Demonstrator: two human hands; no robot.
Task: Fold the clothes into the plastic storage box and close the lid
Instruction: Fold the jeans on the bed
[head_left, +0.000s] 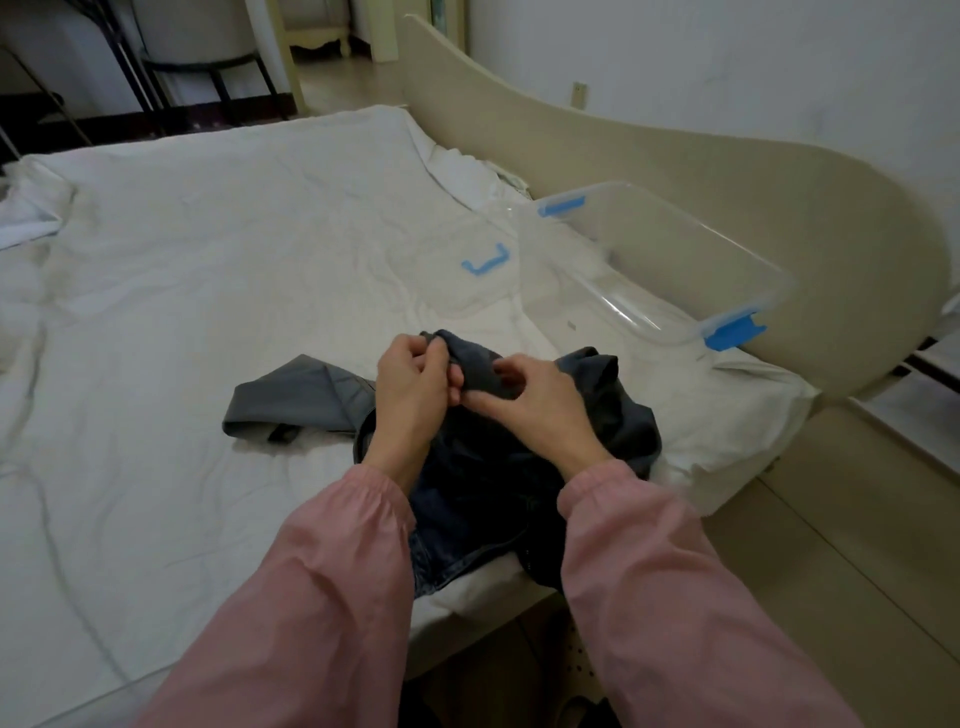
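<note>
Both hands are at the middle of the near edge of the bed, close together, sleeves pink. The left hand has its fingers curled and pinches the upper edge of a dark grey garment; the right hand pinches the same edge just beside it, thumb and forefinger closed on the cloth, the other fingers loosely bent. The garment hangs bunched from the two pinches, over a heap of dark denim that lies under our wrists. A paler grey cloth spreads flat to the left of the left hand (we cannot tell whether it belongs to the held piece). The plastic storage box lies ahead and to the right of the hands, well apart from them, against the curved bed board. Its long axis runs diagonally, from far-left to near-right, along that board, with blue latches at either end. We see no cloth inside it, and whether it sits level or leans on the board we cannot tell. Its lid lies off, flat on the sheet, just left of the box and straight ahead of the hands. We judge the right hand nearer the box, so any carry goes forward and rightward; folding itself looks barely begun.
</note>
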